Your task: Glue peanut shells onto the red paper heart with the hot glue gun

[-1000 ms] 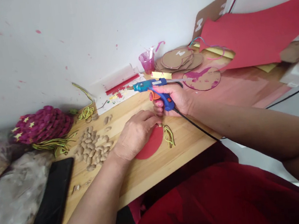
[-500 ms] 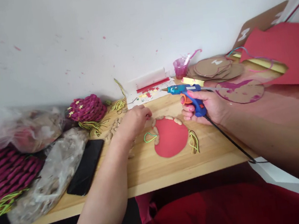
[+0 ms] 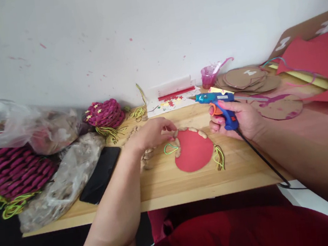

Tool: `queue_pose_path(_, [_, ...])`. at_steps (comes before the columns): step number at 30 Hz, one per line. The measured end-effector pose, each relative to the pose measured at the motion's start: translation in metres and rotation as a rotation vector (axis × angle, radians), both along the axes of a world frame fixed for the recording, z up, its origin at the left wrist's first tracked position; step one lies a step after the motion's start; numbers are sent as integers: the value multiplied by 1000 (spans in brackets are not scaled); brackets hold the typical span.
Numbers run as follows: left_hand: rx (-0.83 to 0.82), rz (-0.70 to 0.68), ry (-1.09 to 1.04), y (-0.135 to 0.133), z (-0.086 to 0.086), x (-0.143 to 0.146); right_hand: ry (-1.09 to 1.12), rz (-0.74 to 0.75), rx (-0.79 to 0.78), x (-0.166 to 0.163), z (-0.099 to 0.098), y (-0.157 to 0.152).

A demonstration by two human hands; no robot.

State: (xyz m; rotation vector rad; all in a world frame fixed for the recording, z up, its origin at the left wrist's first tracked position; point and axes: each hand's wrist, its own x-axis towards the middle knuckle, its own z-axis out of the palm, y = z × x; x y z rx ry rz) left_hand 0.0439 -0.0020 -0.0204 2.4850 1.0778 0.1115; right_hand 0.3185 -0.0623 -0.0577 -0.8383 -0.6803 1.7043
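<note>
My right hand [image 3: 235, 120] is wrapped round a blue glue gun [image 3: 217, 99] with an orange trigger, its nozzle pointing left above the table. Below it lies a red disc [image 3: 193, 151] with several peanuts [image 3: 202, 134] along its upper and left edge. A green cord loop [image 3: 170, 149] sticks out at the disc's left, and a yellow-green tassel [image 3: 219, 158] hangs at its right. My left hand [image 3: 157, 132] is at the disc's upper left edge, thumb and forefinger apart beside a peanut there. Loose peanuts [image 3: 146, 157] lie partly hidden under that wrist.
A black phone [image 3: 100, 174], plastic bags [image 3: 68, 170] and magenta woven pieces [image 3: 104, 113] crowd the left. Along the wall stand a paper with star sequins [image 3: 170, 101], a pink-stained cup [image 3: 208, 76] and cardboard discs [image 3: 245, 78]. Red sheets [image 3: 309, 69] lie right; the gun's cord [image 3: 264, 162] trails down.
My left hand has gone from bunched fingers to fingers stretched apart at the disc's edge. The glue gun stays in my right hand. The whole view has shifted slightly.
</note>
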Motion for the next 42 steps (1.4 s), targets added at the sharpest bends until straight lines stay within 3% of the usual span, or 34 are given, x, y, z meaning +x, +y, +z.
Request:
queue_pose_path(4, [-18, -116, -33, -3, 1, 2, -31, -13, 15, 0, 2, 0])
queue_pose_path(9, [-72, 81, 104, -4, 5, 3, -68, -14, 5, -1, 5, -2])
queue_pose_path(13, [-116, 80, 185, -7, 5, 6, -113, -2, 7, -1, 7, -4])
queue_pose_path(23, [137, 94, 141, -24, -13, 30, -116, -12, 32, 0, 9, -4])
queue_pose_path(29, [150, -9, 52, -28, -18, 35, -116, -32, 36, 0, 10, -5])
queue_pose_path(37, [281, -145, -89, -29, -38, 46, -118, -31, 51, 0, 11, -5])
queue_pose_path(42, [300, -285, -122, -36, -37, 52, -124, -11, 80, 3, 7, -4])
